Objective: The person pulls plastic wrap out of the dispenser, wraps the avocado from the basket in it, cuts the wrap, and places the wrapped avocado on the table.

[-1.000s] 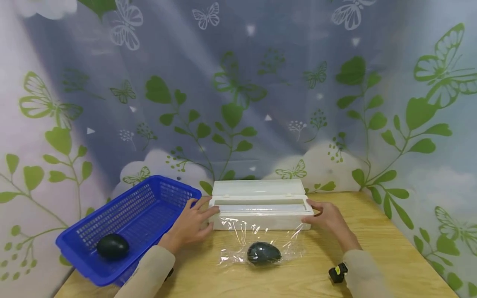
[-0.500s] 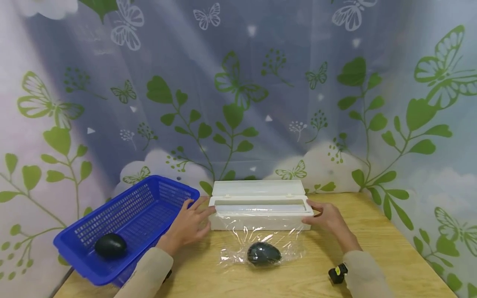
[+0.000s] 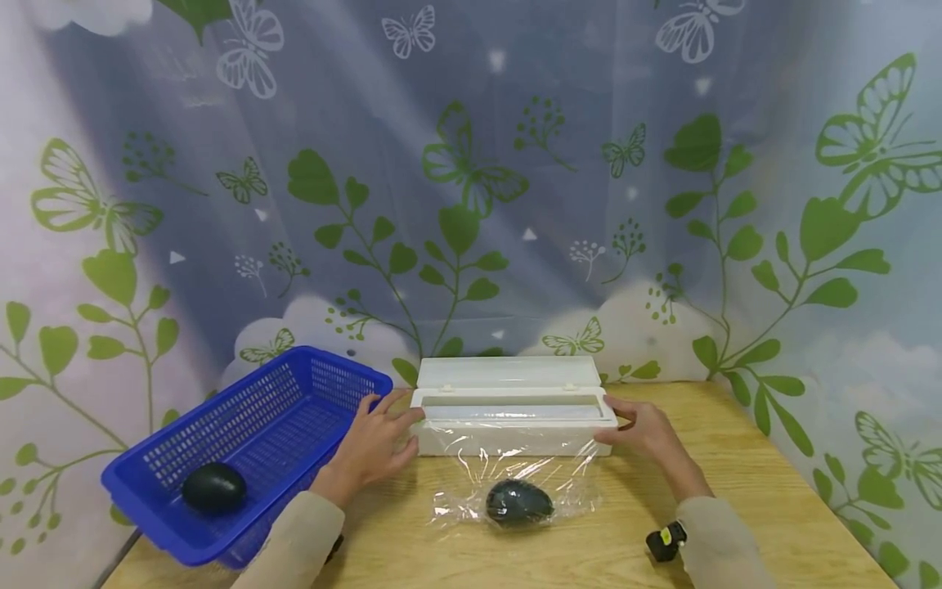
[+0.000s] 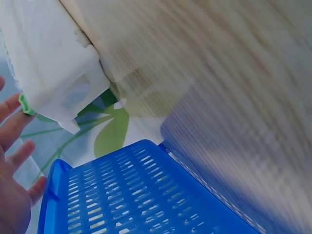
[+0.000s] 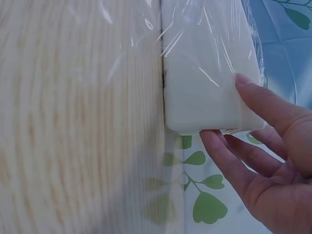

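A white plastic-wrap dispenser [image 3: 508, 442] stands at the table's middle with its lid [image 3: 508, 370] raised and a roll inside. Clear wrap [image 3: 450, 505] hangs from it over a dark green avocado [image 3: 519, 502] on the table. My right hand [image 3: 651, 429] grips the dispenser's right end, thumb on the front face in the right wrist view and fingers against the end. At the left end is my left hand [image 3: 371, 446], fingers spread. In the left wrist view a small green tab [image 4: 26, 104] shows right at its fingertips.
Left of the hand, a blue perforated basket [image 3: 158, 536] holds a second dark avocado [image 3: 213, 487]. Behind the wooden table [image 3: 765, 523] hangs a curtain [image 3: 574, 270] with butterflies and leaves. A small black device [image 3: 665, 541] is at the right wrist.
My left hand's fingers have drawn back slightly leftward from the dispenser's front left corner. The right hand keeps its grip, and the wrap and avocado stay in place.
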`<state>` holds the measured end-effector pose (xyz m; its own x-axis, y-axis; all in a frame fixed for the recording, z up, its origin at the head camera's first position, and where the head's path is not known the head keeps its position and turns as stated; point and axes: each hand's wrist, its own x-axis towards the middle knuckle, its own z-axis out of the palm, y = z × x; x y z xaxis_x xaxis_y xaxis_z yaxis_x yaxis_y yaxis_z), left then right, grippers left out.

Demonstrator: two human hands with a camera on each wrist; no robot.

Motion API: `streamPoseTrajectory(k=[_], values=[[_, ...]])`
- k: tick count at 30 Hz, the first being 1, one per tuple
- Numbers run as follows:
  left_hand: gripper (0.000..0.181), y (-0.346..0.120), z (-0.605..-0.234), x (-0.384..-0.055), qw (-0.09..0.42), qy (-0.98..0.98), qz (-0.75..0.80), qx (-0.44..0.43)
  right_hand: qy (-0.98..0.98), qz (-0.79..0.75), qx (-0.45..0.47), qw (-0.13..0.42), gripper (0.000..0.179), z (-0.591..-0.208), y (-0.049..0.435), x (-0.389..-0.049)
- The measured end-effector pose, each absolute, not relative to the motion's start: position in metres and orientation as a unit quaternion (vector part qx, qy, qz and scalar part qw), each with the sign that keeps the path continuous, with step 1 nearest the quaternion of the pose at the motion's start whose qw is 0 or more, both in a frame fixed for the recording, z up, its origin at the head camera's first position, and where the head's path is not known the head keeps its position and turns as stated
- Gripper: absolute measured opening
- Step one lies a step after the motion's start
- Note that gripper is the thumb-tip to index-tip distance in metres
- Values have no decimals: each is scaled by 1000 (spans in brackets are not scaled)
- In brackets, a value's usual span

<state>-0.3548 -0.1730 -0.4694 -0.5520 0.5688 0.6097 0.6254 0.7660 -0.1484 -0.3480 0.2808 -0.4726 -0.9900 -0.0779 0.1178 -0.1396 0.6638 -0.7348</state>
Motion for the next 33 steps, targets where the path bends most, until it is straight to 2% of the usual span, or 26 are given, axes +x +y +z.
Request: streamPoseTrajectory(k=[8,15,19,25,33], values=[[29,-169,-469,-353,334,-885,-44,-320,-906,417,72,19,82,-468,280,-342],[37,-164,-466,-349,329,-899,-39,-287,-906,416,79,8,83,-461,281,-338],[37,-159,-462,-345,346,-892,-53,-287,-913,401,72,1,84,-452,284,-333],[33,-144,-450,-334,365,-867,-114,-320,-920,378,83,59,79,-432,282,-323],[34,-122,-448,-327,340,-855,-162,-356,-907,388,133,100,58,-414,255,-310]])
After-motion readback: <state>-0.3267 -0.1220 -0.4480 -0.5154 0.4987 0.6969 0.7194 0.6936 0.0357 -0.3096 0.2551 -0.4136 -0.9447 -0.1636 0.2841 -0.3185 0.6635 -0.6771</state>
